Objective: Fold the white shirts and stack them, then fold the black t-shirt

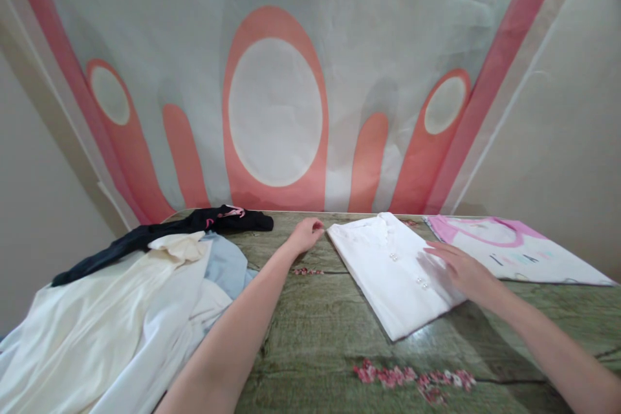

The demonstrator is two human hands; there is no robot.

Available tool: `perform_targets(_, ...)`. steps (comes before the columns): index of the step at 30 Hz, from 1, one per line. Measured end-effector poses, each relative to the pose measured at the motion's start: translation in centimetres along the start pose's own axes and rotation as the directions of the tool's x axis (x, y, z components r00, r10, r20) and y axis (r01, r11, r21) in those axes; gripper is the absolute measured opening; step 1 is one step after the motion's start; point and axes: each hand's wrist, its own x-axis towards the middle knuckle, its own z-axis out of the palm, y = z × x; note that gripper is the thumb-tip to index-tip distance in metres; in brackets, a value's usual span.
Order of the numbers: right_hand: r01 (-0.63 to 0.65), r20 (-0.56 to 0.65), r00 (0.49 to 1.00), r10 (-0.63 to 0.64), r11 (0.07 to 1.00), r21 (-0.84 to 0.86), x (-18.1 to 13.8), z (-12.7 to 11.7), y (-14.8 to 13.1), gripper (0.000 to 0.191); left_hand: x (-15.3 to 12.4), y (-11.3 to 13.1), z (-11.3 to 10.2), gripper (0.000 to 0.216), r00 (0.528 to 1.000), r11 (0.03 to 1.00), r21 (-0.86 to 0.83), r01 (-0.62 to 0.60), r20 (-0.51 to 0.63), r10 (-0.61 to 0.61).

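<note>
A folded white shirt with small pearl buttons (pixel 388 272) lies slantwise in the middle of the green patterned table (pixel 310 330). My right hand (pixel 458 268) rests flat on the shirt's right side, fingers stretched out. My left hand (pixel 306 233) reaches to the shirt's far left corner; its fingers are curled at the edge of the cloth, and whether they pinch it cannot be made out.
A heap of unfolded clothes lies at the left: a cream garment (pixel 97 317), a pale blue one (pixel 228 265) and a black one (pixel 160 233). A folded white and pink shirt (pixel 514 252) lies at the right. A pink and white banner (pixel 276 110) hangs behind the table.
</note>
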Motion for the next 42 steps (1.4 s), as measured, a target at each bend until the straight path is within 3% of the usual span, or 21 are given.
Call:
perform_targets(3, 0.086, 0.02, 0.996, -0.086, 0.996, 0.033, 0.3, -0.2, -5.3, 0.04, 0.4, -0.8, 1.2, 0.035, 0.993, 0.995, 0.019, -0.097, -0.067, 0.098)
perform_targets(7, 0.207, 0.184, 0.956, -0.23, 0.969, 0.137, -0.3, -0.1, -12.6, 0.043, 0.8, -1.2, 2.5, 0.046, 0.978, 0.98, 0.05, -0.19, -0.082, 0.194)
perform_targets(10, 0.268, 0.275, 0.911, -0.307, 0.948, 0.173, -1.1, 0.3, -15.5, 0.048, 1.2, -1.2, 3.1, 0.055, 0.958, 0.961, 0.061, -0.27, -0.082, 0.275)
perform_targets(14, 0.291, 0.354, 0.878, -0.322, 0.946, 0.14, -1.7, 0.8, -16.3, 0.055, 1.6, -1.2, 3.7, 0.049, 0.927, 0.928, 0.057, -0.367, -0.063, 0.37)
perform_targets(19, 0.296, 0.38, 0.871, -0.311, 0.95, 0.1, -2.1, 1.3, -16.8, 0.063, 1.8, -1.2, 3.8, 0.037, 0.904, 0.905, 0.045, -0.423, -0.046, 0.425)
perform_targets(23, 0.312, 0.378, 0.854, -0.357, 0.933, 0.177, -2.3, 1.1, -17.3, 0.064, 1.2, -0.8, 3.4, 0.037, 0.898, 0.901, 0.063, -0.43, -0.069, 0.434)
perform_targets(25, 0.293, 0.323, 0.874, -0.363, 0.924, 0.247, -2.3, 1.0, -17.2, 0.059, 0.8, -0.4, 3.1, 0.038, 0.895, 0.898, 0.078, -0.432, -0.08, 0.438)
perform_targets(27, 0.227, 0.206, 0.935, -0.29, 0.932, 0.282, -2.1, 0.8, -17.0, 0.048, 0.3, 0.3, 2.7, 0.037, 0.874, 0.875, 0.103, -0.473, -0.07, 0.48)
perform_targets(30, 0.087, 0.074, 0.991, -0.112, 0.955, 0.283, -1.9, 0.5, -16.6, 0.025, -0.4, 1.9, 2.1, 0.027, 0.799, 0.791, 0.124, -0.599, 0.027, 0.601)
perform_targets(34, -0.063, 0.167, 0.986, 0.025, 0.972, 0.225, -2.2, -0.3, -17.1, 0.014, -1.2, 4.1, 1.5, 0.018, 0.711, 0.708, 0.088, -0.7, 0.169, 0.682)
perform_targets(42, -0.055, 0.31, 0.951, 0.015, 0.991, 0.12, -3.2, -1.0, -18.7, 0.011, -2.0, 5.7, 1.5, 0.019, 0.661, 0.704, 0.021, -0.71, 0.364, 0.656)
